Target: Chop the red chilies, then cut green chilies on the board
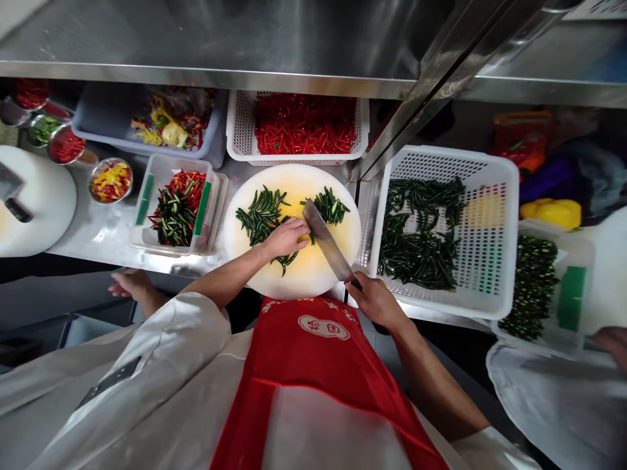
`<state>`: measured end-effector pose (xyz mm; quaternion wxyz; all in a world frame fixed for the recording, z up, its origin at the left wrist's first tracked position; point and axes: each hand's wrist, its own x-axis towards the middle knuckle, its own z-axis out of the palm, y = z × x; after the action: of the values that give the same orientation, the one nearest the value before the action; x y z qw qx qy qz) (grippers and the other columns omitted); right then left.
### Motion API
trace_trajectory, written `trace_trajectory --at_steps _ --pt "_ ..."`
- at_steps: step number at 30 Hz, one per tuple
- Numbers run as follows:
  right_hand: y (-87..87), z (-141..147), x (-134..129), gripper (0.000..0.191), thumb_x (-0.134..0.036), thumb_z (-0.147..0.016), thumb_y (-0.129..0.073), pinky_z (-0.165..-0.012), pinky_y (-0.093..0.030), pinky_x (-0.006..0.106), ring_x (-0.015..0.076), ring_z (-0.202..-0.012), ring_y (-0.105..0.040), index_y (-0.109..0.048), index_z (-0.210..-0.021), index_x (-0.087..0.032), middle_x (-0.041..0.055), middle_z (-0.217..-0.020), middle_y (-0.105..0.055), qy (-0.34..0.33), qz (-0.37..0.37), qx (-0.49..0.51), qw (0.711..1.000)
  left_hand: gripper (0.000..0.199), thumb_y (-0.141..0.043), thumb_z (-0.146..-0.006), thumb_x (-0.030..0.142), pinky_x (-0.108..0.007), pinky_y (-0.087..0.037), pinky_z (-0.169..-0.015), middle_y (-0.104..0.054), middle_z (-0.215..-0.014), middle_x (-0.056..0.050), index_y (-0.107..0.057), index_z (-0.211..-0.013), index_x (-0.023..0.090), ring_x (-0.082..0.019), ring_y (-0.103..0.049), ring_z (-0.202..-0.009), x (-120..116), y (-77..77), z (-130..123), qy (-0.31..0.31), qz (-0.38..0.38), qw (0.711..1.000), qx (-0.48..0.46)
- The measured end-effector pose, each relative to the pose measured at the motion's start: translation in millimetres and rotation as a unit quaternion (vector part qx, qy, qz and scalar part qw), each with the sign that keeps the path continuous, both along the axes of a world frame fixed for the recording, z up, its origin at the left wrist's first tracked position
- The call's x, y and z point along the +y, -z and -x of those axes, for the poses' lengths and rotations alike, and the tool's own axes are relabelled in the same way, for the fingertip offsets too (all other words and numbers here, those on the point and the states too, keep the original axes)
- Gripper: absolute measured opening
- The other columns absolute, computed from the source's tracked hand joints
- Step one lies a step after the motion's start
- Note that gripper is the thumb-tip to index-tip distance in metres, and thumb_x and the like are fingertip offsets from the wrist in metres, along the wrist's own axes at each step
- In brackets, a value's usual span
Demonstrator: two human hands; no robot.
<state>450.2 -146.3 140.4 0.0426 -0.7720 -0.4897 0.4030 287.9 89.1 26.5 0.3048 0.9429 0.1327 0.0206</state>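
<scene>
A round white cutting board (313,277) lies in front of me with dark green chillies (258,214) on its left part and cut green pieces (330,206) at its upper right. My right hand (375,299) is closed round the dark handle of a cleaver (329,243), whose blade slants up and left over the board. Beside the blade's far end my left hand (289,236) is closed, fingers curled down at the board; what they hold, if anything, is hidden. A few more chillies lie below that hand.
Right of the board stands a white basket (490,228) of green chillies; behind it, a basket (296,158) of red ones. To the left are a clear container (147,202), a blue tub (98,124) and metal bowls. Another person's hand (134,286) shows at left, one at far right. A steel shelf overhangs.
</scene>
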Motion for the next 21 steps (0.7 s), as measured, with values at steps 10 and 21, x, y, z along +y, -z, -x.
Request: trace_trajectory --at_steps 10,21 --pt "-12.0 -3.3 -1.0 0.018 -0.033 -0.095 -0.041 -0.060 -0.027 0.028 0.0194 -0.070 -0.060 -0.050 -0.084 -0.022 0.0044 -0.073 -0.064 0.003 0.007 0.011 1.000 0.028 -0.061 -0.087 0.041 -0.034 -0.042 -0.093 -0.056 -0.105 -0.008 -0.066 -0.104 0.019 -0.023 -0.050 -0.102 -10.2 -0.1 -4.8 0.007 -0.031 0.999 0.003" --pt "-22.7 -8.9 -17.1 0.019 -0.034 -0.094 -0.041 -0.059 -0.025 0.029 0.0192 -0.066 -0.058 -0.047 -0.081 -0.022 0.0040 -0.070 -0.063 0.008 0.024 0.020 0.999 0.023 -0.048 -0.096 0.034 -0.033 -0.044 -0.087 -0.057 -0.101 -0.009 -0.064 -0.099 0.018 -0.022 -0.052 -0.098 -16.6 -1.4 -13.8 -0.009 -0.051 0.998 0.019"
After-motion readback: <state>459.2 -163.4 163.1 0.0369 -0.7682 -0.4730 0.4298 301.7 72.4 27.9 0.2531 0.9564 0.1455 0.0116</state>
